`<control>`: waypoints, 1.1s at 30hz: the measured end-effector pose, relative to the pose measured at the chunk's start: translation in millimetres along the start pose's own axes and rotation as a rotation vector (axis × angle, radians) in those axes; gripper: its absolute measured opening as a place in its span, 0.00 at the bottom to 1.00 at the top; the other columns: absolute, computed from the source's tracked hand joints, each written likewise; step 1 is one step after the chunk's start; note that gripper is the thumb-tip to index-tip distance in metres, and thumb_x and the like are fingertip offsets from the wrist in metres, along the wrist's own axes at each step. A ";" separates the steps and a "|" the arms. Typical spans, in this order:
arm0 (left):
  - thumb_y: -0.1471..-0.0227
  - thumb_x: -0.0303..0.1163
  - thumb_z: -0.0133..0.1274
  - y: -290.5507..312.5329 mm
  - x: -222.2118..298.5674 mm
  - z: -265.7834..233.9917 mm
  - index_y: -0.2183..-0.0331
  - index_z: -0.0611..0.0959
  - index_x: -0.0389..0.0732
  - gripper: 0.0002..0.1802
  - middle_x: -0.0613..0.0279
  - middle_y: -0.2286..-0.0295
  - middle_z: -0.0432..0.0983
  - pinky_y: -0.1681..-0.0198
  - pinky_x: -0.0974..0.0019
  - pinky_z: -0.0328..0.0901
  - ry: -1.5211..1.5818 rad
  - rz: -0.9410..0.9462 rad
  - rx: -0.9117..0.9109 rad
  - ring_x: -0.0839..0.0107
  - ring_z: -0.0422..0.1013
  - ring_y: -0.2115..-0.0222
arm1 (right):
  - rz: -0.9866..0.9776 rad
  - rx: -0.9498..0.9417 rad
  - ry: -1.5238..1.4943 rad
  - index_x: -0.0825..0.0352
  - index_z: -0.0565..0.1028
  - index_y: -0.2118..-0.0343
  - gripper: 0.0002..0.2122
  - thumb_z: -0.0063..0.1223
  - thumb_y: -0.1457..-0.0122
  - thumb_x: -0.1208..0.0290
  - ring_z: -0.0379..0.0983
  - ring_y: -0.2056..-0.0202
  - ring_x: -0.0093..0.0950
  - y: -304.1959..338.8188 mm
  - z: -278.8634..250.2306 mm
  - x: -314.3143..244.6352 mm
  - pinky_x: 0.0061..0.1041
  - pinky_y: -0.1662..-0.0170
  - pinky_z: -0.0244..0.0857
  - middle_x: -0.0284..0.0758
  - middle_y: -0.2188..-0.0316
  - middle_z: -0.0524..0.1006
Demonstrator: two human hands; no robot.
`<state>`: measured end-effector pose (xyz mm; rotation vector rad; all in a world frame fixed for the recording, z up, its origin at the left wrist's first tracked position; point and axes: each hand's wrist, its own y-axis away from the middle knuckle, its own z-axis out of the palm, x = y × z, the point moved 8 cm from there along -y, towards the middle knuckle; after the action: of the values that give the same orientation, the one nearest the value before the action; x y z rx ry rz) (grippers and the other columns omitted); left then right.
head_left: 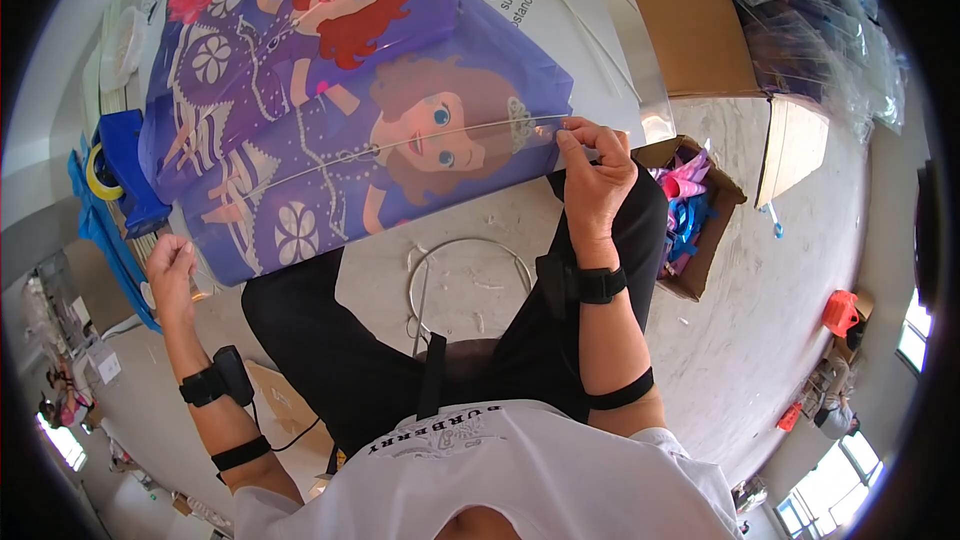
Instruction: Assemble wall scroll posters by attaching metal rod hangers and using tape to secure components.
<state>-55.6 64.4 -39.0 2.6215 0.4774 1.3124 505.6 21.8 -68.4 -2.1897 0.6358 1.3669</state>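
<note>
A purple plastic film sheet [330, 205] printed with a cartoon princess lies across my lap and the board in front of me. Along it, slanting up to the right, runs a thin pale rod [460, 128]. At the sheet's right edge, my right hand [600, 175] pinches the rod's end between thumb and fingertips. By the lower left corner is my left hand [172, 268], its thumb and fingers pressed together. Something clear and shiny shows beside those fingers, but what they hold is too small to tell. Just beyond stands a blue tape dispenser [135, 170] with a yellow-cored roll.
A second printed sheet [350, 0] lies farther off, partly under the first. More thin rods [570, 15] rest on the white board [600, 80]. To the right stand a cardboard box [725, 210] of colourful pieces and a larger carton [690, 20] beside clear plastic bags [820, 30].
</note>
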 end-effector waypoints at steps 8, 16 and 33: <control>0.50 0.22 0.47 2.7 -2.0 2.2 0.75 0.74 0.38 0.03 0.71 0.82 0.64 0.76 0.77 0.53 -0.009 -0.055 0.025 0.82 0.58 0.80 | 0.033 -0.021 -0.073 0.69 0.74 0.79 0.03 0.57 0.57 0.82 0.68 0.67 0.24 -2.2 5.5 8.0 0.21 0.61 0.62 0.33 0.71 0.78; 0.50 0.22 0.48 1.6 -3.8 3.9 0.75 0.74 0.38 0.03 0.71 0.81 0.64 0.76 0.77 0.53 -0.003 -0.050 0.010 0.82 0.57 0.80 | -0.038 0.022 0.094 0.66 0.74 0.80 0.04 0.59 0.59 0.79 0.66 0.65 0.29 -5.2 -0.7 -2.8 0.25 0.60 0.60 0.31 0.71 0.76; 0.51 0.26 0.52 -6.7 7.5 17.3 0.75 0.75 0.39 0.03 0.72 0.81 0.64 0.75 0.78 0.54 0.027 -0.007 0.011 0.82 0.57 0.80 | -0.096 0.213 0.297 0.63 0.73 0.83 0.08 0.64 0.64 0.73 0.63 0.63 0.32 -9.2 2.2 2.5 0.31 0.57 0.55 0.29 0.71 0.71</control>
<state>-38.9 73.2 -45.7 2.6112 0.4984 1.3490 510.7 30.1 -70.2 -2.2328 0.7348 0.8887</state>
